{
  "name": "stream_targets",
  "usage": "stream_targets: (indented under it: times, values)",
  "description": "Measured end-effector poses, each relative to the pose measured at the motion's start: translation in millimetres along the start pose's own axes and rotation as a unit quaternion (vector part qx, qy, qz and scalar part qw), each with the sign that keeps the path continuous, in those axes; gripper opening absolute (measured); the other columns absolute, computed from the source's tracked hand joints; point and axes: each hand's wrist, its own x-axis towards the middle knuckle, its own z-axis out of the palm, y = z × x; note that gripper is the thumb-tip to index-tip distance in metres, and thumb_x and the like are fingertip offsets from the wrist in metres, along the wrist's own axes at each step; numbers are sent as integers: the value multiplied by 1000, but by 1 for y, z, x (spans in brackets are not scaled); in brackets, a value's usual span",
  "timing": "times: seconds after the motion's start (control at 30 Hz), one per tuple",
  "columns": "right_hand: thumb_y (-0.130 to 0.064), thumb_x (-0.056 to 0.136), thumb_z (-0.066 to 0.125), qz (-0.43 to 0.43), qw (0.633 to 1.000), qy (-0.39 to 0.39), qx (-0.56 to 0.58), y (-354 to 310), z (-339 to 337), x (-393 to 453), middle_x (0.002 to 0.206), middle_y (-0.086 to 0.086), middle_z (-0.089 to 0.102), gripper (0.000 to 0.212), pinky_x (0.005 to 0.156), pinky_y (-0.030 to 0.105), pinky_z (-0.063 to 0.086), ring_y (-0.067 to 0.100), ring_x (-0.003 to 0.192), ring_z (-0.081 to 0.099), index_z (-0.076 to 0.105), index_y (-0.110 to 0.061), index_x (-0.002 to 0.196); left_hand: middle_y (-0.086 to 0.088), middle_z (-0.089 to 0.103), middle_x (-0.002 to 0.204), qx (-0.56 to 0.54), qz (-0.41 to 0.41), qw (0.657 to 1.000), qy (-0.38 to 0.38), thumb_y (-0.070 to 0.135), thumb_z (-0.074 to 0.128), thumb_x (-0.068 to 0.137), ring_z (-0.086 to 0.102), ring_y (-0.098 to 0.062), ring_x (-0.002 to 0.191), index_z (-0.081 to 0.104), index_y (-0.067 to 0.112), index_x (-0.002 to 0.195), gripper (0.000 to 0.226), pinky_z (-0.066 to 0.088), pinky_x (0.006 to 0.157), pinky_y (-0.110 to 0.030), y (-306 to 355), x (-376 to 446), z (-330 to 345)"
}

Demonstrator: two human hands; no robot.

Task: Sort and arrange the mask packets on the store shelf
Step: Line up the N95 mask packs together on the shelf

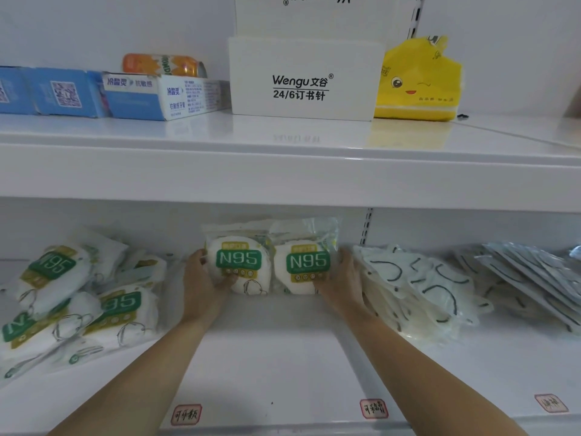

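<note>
Two white N95 mask packets with green labels stand upright side by side at the back of the lower shelf point(276, 347). My left hand point(204, 278) grips the left N95 packet point(239, 262), thumb across its lower front. My right hand point(342, 278) holds the right N95 packet point(306, 265) by its right edge. A loose pile of N95 packets point(72, 297) lies to the left. Clear packets of white masks with black ear loops point(418, 284) lie heaped to the right.
Flat grey-white packets point(531, 272) lean at the far right. On the upper shelf point(283, 158) stand blue toothpaste boxes point(135, 96), an orange can point(163, 65), a white Wengu staples box point(305, 80) and a yellow bag point(418, 80). Red label stickers point(373, 408) mark the front edge.
</note>
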Motion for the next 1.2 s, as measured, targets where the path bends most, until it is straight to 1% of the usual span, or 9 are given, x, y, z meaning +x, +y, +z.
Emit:
stream_targets:
  times: [0.1, 0.17, 0.3, 0.47, 0.73, 0.9, 1.03, 1.13, 1.2]
  values:
    - [-6, 71, 74, 18, 998, -46, 45, 1, 3, -2, 130, 0, 52, 103, 102, 44, 47, 24, 125, 51, 15, -21, 153, 4, 68, 122, -57, -18, 992, -115, 8, 98, 57, 64, -21, 117, 41, 18, 143, 104, 54, 94, -41, -4, 11, -6]
    - [-3, 71, 75, 26, 997, -43, 56, 3, 6, 0, 129, -2, 58, 97, 102, 46, 50, 25, 126, 55, 25, -19, 152, 5, 73, 118, -54, -8, 984, -167, 9, 100, 48, 69, -16, 111, 49, 23, 131, 98, 58, 91, -40, -9, 14, -8]
    - [0, 71, 77, 18, 997, -43, 59, -3, 7, 2, 99, -13, 61, 64, 92, 42, 55, 21, 108, 63, 45, -28, 118, 13, 73, 110, -2, -31, 992, -119, 31, 98, 44, 69, -10, 104, 54, 36, 122, 90, 54, 92, -37, -11, 11, -10]
    - [-1, 71, 78, 15, 996, -34, 78, -5, 10, 1, 108, -5, 64, 63, 80, 33, 55, 18, 104, 62, 49, -21, 123, 21, 65, 105, 19, -11, 997, -79, 15, 94, 64, 62, -3, 95, 47, 29, 125, 78, 44, 74, -17, -1, -2, -10]
    - [1, 73, 70, 17, 996, -23, 84, -6, 19, 2, 104, -9, 66, 60, 88, 42, 58, 19, 104, 66, 50, -26, 122, 4, 58, 120, 77, -31, 987, -138, 15, 94, 64, 53, -15, 105, 39, 18, 134, 89, 38, 89, -28, 14, 16, -2]
    - [-3, 84, 62, 9, 999, -10, 34, -12, 20, -8, 126, 4, 62, 65, 85, 37, 50, 31, 115, 61, 37, -19, 142, 0, 62, 125, 80, -17, 989, -127, 17, 95, 64, 58, -20, 112, 41, 21, 130, 85, 42, 86, -26, 17, 8, -10]
    - [-6, 91, 64, 4, 998, 47, 49, -18, 23, -38, 165, 11, 25, 90, 116, 49, 31, 32, 148, 29, 9, -20, 161, 13, 63, 115, 17, -6, 995, -102, 13, 97, 60, 60, -6, 105, 44, 28, 123, 83, 47, 85, -20, 19, 2, -17]
    - [-3, 87, 66, -81, 986, 142, 19, -27, 35, -72, 147, 8, 40, 69, 110, 42, 36, 28, 137, 37, 37, -22, 147, 12, 57, 133, 6, 4, 996, -91, 18, 87, 76, 55, -5, 119, 41, 22, 144, 82, 45, 103, -33, 22, -11, -34]
    - [-3, 87, 65, -144, 982, 123, 14, -39, 54, -94, 124, -2, 53, 46, 97, 29, 37, 16, 119, 47, 53, -24, 126, 12, 50, 135, 42, 44, 997, -41, 14, 71, 91, 51, -3, 119, 36, 21, 152, 71, 43, 100, -30, 23, -28, -55]
